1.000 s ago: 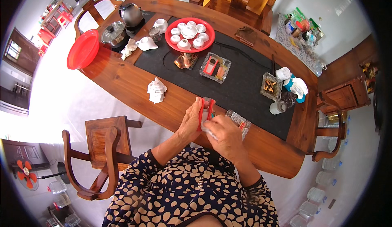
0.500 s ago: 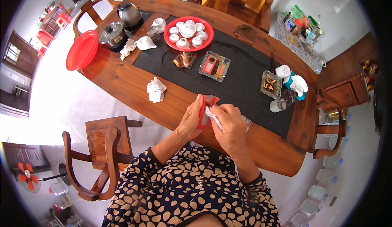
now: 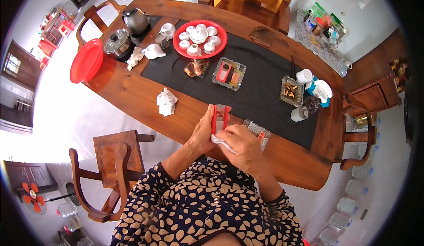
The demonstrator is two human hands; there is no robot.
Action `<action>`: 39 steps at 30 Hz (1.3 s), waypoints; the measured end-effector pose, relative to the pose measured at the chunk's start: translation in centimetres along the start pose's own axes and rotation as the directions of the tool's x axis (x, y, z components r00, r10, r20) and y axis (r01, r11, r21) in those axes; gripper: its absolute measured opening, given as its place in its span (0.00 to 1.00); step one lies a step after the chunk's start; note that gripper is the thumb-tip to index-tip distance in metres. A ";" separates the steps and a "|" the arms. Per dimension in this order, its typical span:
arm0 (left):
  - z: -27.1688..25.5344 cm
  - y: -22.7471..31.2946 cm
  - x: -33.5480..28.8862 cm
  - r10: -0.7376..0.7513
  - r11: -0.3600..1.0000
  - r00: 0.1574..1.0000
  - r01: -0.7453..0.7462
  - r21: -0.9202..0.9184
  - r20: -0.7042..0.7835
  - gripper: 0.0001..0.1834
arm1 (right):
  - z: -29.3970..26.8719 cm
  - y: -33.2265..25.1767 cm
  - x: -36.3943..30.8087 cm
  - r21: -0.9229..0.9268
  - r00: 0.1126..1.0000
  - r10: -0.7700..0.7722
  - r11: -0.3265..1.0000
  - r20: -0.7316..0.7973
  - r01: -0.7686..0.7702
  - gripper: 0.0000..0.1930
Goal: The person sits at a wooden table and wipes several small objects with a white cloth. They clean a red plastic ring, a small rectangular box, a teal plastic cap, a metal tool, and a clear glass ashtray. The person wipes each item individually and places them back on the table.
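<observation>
My left hand [image 3: 201, 133] grips a small flat red-edged case [image 3: 219, 118] with a clear or greyish middle, held upright over the near table edge. A folded white tissue or cloth [image 3: 224, 144] is pinched in my right hand [image 3: 244, 146], pressed against the case's lower end. Beside my right hand lies a clear cut-glass dish [image 3: 264, 142] with something small and red in it. Farther back, another square glass dish [image 3: 240, 83] holds a red-framed piece [image 3: 224, 72] like the held one. To the left is a crumpled white tissue [image 3: 167, 102].
A red tray [image 3: 223, 49] carries a white tea set. Behind-left stand a kettle [image 3: 136, 21], a lidded pot [image 3: 118, 43] and a tilted red basin [image 3: 87, 61]. At right are an ashtray [image 3: 291, 91] with butts and several bottles. A wooden chair [image 3: 115, 156] stands left.
My right hand has slid the tissue from the case's upper part down to its lower end. The case stands more upright, and the glass dish by my right hand shows more.
</observation>
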State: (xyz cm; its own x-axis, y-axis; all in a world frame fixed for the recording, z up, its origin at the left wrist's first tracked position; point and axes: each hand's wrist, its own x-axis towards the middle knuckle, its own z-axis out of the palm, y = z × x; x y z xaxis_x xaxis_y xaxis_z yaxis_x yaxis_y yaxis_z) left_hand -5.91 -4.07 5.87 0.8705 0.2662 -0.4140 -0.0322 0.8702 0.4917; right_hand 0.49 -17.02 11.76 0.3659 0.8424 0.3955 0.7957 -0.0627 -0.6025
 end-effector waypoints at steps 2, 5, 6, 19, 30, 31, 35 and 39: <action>-0.1 -0.3 0.4 -0.016 0.999 0.999 0.015 -0.043 -0.031 0.29 | 1.2 -0.2 -0.4 -0.121 1.000 0.028 0.992 0.007 -0.027 0.14; -1.2 -0.6 1.5 -0.024 0.991 0.998 0.016 -0.131 -0.060 0.26 | 1.7 1.2 -1.1 -0.305 0.992 0.126 0.945 -0.003 -0.121 0.13; -1.4 -0.5 1.6 0.008 0.996 0.994 -0.018 -0.091 -0.110 0.23 | 1.3 1.8 -1.2 -0.313 0.986 0.165 0.935 -0.036 -0.168 0.12; -4.5 -0.5 8.3 0.290 0.843 0.941 -0.166 0.512 -0.174 0.23 | -1.2 6.1 -6.1 0.081 0.801 0.581 0.814 -0.148 -0.575 0.11; -1.5 -1.0 22.6 0.801 -0.035 0.559 -0.311 0.950 0.213 0.31 | -1.2 7.4 -7.1 0.058 0.749 0.651 0.758 -0.124 -0.650 0.12; -1.6 -1.1 23.4 0.802 -0.041 0.561 -0.292 0.956 0.205 0.31 | -1.2 7.6 -7.1 0.042 0.750 0.651 0.758 -0.118 -0.651 0.12; -2.1 -2.1 25.8 0.798 -0.070 0.574 -0.216 0.974 0.185 0.30 | -1.2 9.0 -7.1 -0.011 0.741 0.666 0.743 -0.085 -0.669 0.13; -2.6 -2.8 26.4 0.799 -0.108 0.576 -0.149 0.983 0.175 0.30 | -1.3 10.6 -6.9 0.023 0.750 0.654 0.755 -0.096 -0.656 0.12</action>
State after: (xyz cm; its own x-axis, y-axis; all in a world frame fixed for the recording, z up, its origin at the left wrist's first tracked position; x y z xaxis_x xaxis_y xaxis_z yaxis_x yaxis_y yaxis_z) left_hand 15.89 1.62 -8.43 0.5616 0.7756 0.2881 0.3564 -0.5410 0.7618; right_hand 7.03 -24.14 3.56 0.8415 0.5393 -0.0309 0.3495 -0.5872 -0.7301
